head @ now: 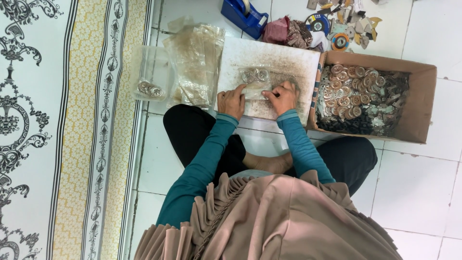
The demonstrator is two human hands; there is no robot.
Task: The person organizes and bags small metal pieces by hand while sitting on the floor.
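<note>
Small clear plastic bag of round metal rings [255, 79], flat on a stained white board [288, 60] over the tiled floor. Left hand [232, 101] pressed on the bag's near edge, fingers curled close together. Right hand [284, 96] beside it, fingertips bunched, pinching the same edge. Brown cardboard box of rings [421, 103] just right of the board; stack of empty clear bags [195, 58] to the left; blue tape dispenser [243, 14] beyond.

Bare board [284, 60] left open above the small bag [256, 82]. Passage rightward blocked by cardboard box wall [317, 91]; leftward crowded by stacked plastic bags [195, 62]. Tape dispenser [244, 17] set beyond board's far edge. Floor tiles [418, 188] open at right.
</note>
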